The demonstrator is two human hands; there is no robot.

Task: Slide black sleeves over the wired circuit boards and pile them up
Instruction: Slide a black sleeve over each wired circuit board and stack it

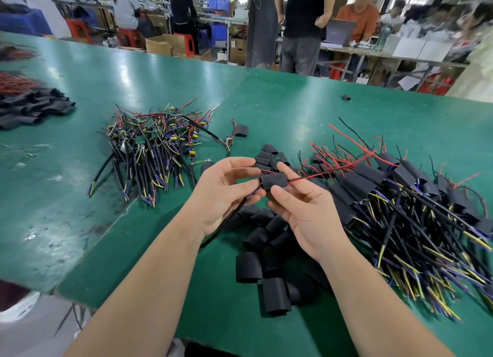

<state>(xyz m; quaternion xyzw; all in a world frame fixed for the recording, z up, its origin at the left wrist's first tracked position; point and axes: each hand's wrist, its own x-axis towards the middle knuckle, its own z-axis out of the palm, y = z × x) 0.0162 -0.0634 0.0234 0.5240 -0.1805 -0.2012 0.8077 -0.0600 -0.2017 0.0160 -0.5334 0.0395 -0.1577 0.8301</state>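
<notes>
While the green table (80, 196) spreads across the view, a heap of sleeved boards (400, 196) fills its right side, and a smaller tangle of bare wired circuit boards (154, 148) lies at far left. Loose black sleeves (266, 250) litter the near middle. Above them, the left hand (226, 194) pinches one board's cable (213, 236), and the right hand (301, 212) grasps the sleeve (273, 181) on that board between thumb and forefinger.

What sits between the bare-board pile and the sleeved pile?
Head view: loose sleeves, plus left hand and right hand holding one sleeved board.
</notes>
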